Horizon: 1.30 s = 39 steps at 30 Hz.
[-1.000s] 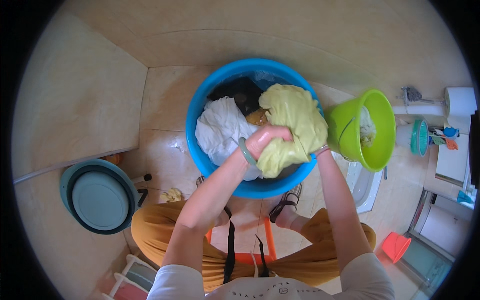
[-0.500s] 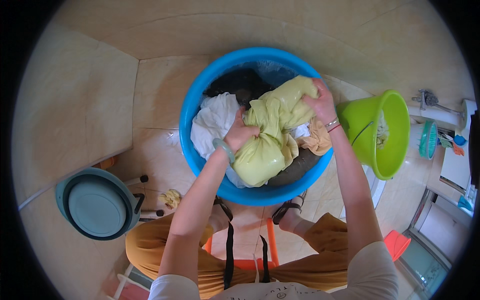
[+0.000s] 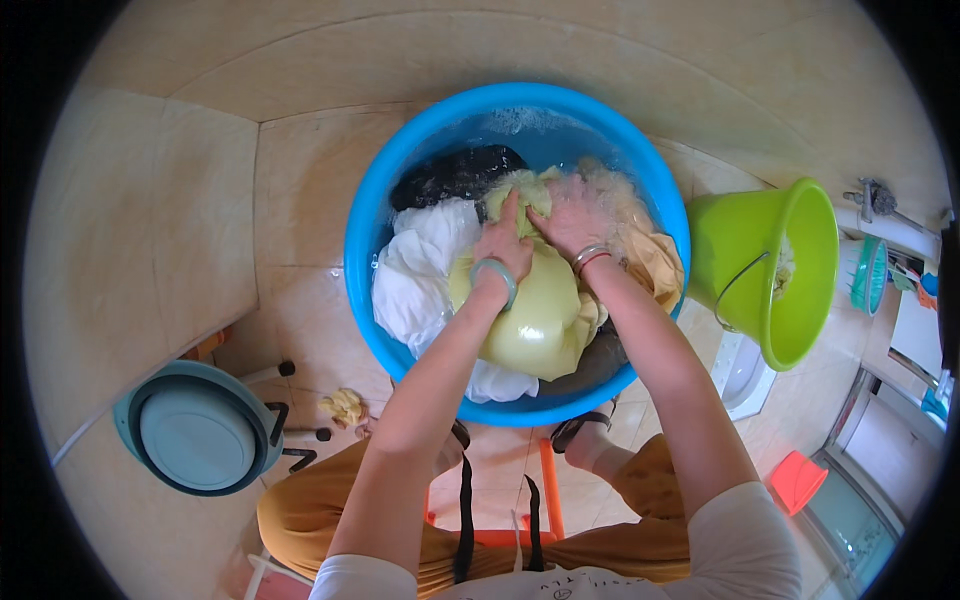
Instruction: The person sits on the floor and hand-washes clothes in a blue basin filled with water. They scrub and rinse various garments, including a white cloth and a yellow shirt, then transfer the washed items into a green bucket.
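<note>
A large blue tub (image 3: 360, 230) holds water and wet laundry. In its middle lies a pale yellow-green garment (image 3: 535, 320), puffed up into a shiny bulge on the near side. My left hand (image 3: 505, 245) presses down on the far part of this garment, fingers stretched forward. Beside it my right hand (image 3: 575, 215) pushes in at the water's surface with its fingers apart; splashing water partly covers them. White cloth (image 3: 425, 265) bunches at the left of the tub. Dark cloth (image 3: 460, 172) floats at the far left, and a tan cloth (image 3: 655, 265) lies on the right.
A lime-green bucket (image 3: 805, 275) leans at the tub's right, with something pale inside. Left of me is a grey-blue folding basin (image 3: 198, 428). A crumpled yellowish cloth (image 3: 343, 407) lies on the tiled floor. An orange stool (image 3: 548, 490) is beneath me; a red container (image 3: 797, 483) stands at right.
Both hands have moved closer together, pushing the far end of the yellow-green garment down into the water. My right hand has come off the raised end, and water splashes around it.
</note>
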Each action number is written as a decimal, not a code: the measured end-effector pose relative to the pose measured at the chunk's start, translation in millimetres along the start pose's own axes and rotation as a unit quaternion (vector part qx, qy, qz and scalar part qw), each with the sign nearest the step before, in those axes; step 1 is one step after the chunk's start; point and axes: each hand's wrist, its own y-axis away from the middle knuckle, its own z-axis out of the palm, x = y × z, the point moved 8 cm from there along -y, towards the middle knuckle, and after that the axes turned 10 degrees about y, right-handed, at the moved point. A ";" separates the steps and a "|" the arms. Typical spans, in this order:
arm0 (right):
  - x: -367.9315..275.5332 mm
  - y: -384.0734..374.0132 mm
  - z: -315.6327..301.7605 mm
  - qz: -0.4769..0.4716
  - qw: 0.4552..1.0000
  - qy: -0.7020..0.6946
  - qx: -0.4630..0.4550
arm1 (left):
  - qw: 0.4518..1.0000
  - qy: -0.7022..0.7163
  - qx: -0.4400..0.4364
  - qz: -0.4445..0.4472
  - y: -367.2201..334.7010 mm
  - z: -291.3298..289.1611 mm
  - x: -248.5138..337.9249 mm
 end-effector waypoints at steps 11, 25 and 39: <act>25.5 2.5 -19.9 -0.011 0.934 -0.285 0.214 | 0.935 0.344 0.079 0.021 -24.9 -5.1 -7.3; -60.9 176.9 -167.0 -0.222 0.880 -0.216 0.361 | 0.593 0.789 -0.155 0.050 90.3 -33.8 105.4; -20.4 110.1 -148.4 -0.094 0.847 -0.317 0.417 | 0.570 0.805 -0.120 -0.113 51.6 2.4 45.3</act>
